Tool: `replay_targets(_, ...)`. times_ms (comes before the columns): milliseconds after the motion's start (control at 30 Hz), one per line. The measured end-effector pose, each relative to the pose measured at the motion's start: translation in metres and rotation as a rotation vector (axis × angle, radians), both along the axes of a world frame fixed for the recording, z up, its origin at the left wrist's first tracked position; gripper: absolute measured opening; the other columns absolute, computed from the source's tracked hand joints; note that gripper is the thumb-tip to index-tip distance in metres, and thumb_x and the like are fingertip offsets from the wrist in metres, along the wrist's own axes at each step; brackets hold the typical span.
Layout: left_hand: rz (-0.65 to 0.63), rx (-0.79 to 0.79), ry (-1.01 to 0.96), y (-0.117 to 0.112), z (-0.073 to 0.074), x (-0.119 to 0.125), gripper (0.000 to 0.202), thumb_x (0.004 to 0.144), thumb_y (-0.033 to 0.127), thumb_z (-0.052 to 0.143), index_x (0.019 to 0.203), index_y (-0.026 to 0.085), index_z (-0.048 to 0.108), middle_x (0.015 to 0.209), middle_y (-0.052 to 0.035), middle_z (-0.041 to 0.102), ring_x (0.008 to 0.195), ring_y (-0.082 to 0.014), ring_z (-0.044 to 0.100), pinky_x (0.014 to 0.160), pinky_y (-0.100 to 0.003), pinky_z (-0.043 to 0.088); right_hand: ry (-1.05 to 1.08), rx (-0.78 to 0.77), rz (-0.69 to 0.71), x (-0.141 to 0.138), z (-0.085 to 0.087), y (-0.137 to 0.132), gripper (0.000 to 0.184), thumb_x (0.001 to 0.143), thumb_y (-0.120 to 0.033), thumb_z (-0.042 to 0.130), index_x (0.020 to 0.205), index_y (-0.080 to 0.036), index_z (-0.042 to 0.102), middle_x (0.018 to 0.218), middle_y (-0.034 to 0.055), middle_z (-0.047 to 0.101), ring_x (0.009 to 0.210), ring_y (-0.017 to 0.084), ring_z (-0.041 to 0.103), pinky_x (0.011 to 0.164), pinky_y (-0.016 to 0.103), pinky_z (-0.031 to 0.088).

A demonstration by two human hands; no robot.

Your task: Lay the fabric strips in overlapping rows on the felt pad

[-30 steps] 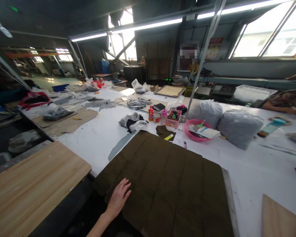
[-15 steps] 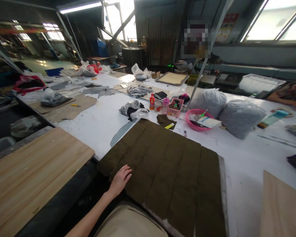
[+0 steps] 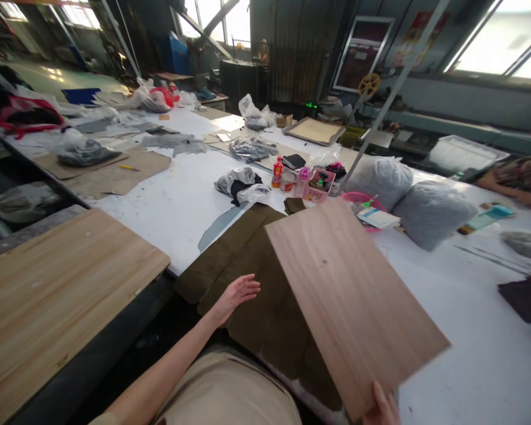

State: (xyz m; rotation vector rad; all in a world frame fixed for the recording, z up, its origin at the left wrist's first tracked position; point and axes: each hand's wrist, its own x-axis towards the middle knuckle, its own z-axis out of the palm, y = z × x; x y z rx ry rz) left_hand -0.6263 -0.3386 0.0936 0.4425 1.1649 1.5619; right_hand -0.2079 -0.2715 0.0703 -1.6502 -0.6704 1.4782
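A thin wooden board (image 3: 349,295) is tilted over the dark olive cloth (image 3: 241,248) on the white bench (image 3: 159,218), hiding much of it. I cannot tell if any edge touches the cloth. The right grip (image 3: 383,406) is closed on the board's near corner. The left grip (image 3: 235,295) is open and holds nothing, its fingers stretched out over the cloth.

The step now looks like handling the board above the cloth. Laying it flat would call for a level board and a slow right hand.

The board is flat and pinkish brown, with straight sides, wavy grain and a small dark spot. The cloth looks soft and dull. Past it are a crinkly clear bag (image 3: 246,193), a pink box (image 3: 316,193) and two fat grey sacks. At the left is a bigger striped wooden panel (image 3: 71,295).
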Motion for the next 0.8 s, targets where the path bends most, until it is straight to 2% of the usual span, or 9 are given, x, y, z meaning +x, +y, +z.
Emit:
replay_targets(67, 0.083, 0.043, -0.16, -0.008, -0.002, -0.012, 0.062, 0.081, 0.06, 0.062, 0.124, 0.015, 0.054, 0.115, -0.0166, 0.066, 0.103, -0.0267, 0.066, 0.094, -0.043, 0.049, 0.046, 0.005, 0.039, -0.03, -0.01, 0.008, 0.036, 0.049, -0.051, 0.08, 0.08, -0.036, 0.067, 0.099, -0.0023, 0.068, 0.107, 0.028, 0.062, 0.077, 0.034, 0.057)
replay_targets(167, 0.282, 0.0, -0.216, -0.03, -0.015, -0.031, 0.048, 0.081, 0.05, 0.068, 0.115, 0.018, 0.057, 0.103, -0.0093, 0.07, 0.089, -0.0192, 0.068, 0.084, -0.035, 0.054, 0.077, -0.059, 0.185, -0.07, -0.014, 0.011, 0.04, 0.042, -0.043, 0.082, 0.077, -0.027, 0.069, 0.092, 0.0011, 0.07, 0.098, 0.031, 0.065, 0.078, 0.033, 0.056)
replay_targets(233, 0.401, -0.084, -0.185, -0.047, -0.028, -0.042, 0.037, 0.078, 0.038, 0.073, 0.107, 0.018, 0.059, 0.096, -0.0051, 0.071, 0.081, -0.0156, 0.068, 0.076, -0.029, 0.055, 0.115, -0.082, 0.312, -0.092, -0.013, 0.012, 0.04, 0.044, -0.043, 0.081, 0.077, -0.024, 0.07, 0.09, 0.0037, 0.071, 0.099, 0.033, 0.064, 0.081, 0.035, 0.054)
replay_targets(333, 0.484, -0.215, -0.169, -0.07, -0.043, -0.056, 0.029, 0.075, 0.026, 0.076, 0.097, 0.015, 0.061, 0.091, -0.0042, 0.071, 0.076, -0.0152, 0.068, 0.069, -0.028, 0.056, 0.159, -0.074, 0.509, -0.116, -0.011, 0.018, 0.035, 0.053, -0.048, 0.078, 0.077, -0.024, 0.07, 0.089, 0.0063, 0.071, 0.102, 0.037, 0.062, 0.082, 0.04, 0.05)
replay_targets(467, 0.499, -0.297, -0.19, -0.083, -0.054, -0.068, 0.024, 0.077, 0.019, 0.075, 0.095, 0.014, 0.06, 0.089, -0.0041, 0.072, 0.074, -0.0149, 0.069, 0.069, -0.028, 0.058, 0.167, -0.017, 0.624, -0.135, -0.011, 0.029, 0.035, 0.062, -0.049, 0.075, 0.084, -0.022, 0.071, 0.094, 0.0086, 0.071, 0.105, 0.036, 0.061, 0.089, 0.041, 0.045)
replay_targets(600, 0.459, -0.385, -0.163, -0.084, -0.066, -0.073, 0.022, 0.078, 0.019, 0.074, 0.093, 0.014, 0.059, 0.085, -0.0049, 0.072, 0.068, -0.0132, 0.069, 0.065, -0.025, 0.058, 0.116, -0.034, 0.648, -0.139, -0.012, 0.036, 0.041, 0.062, -0.049, 0.076, 0.091, -0.021, 0.073, 0.095, 0.0094, 0.071, 0.102, 0.034, 0.061, 0.086, 0.04, 0.047)
replay_targets(700, 0.396, -0.467, -0.096, -0.084, -0.076, -0.074, 0.025, 0.077, 0.026, 0.076, 0.091, 0.013, 0.059, 0.08, -0.006, 0.072, 0.064, -0.0135, 0.069, 0.061, -0.023, 0.057, 0.055, -0.074, 0.657, -0.14, -0.016, 0.04, 0.049, 0.057, -0.053, 0.077, 0.092, -0.02, 0.072, 0.091, 0.0089, 0.071, 0.095, 0.032, 0.064, 0.079, 0.039, 0.051)
replay_targets(800, 0.295, -0.581, 0.039, -0.084, -0.082, -0.075, 0.035, 0.077, 0.043, 0.073, 0.082, 0.012, 0.058, 0.071, -0.0076, 0.07, 0.06, -0.0162, 0.069, 0.054, -0.023, 0.054, -0.062, -0.087, 0.691, -0.141, -0.025, 0.044, 0.044, 0.05, -0.056, 0.076, 0.075, -0.021, 0.069, 0.075, 0.0055, 0.07, 0.078, 0.03, 0.067, 0.065, 0.038, 0.053)
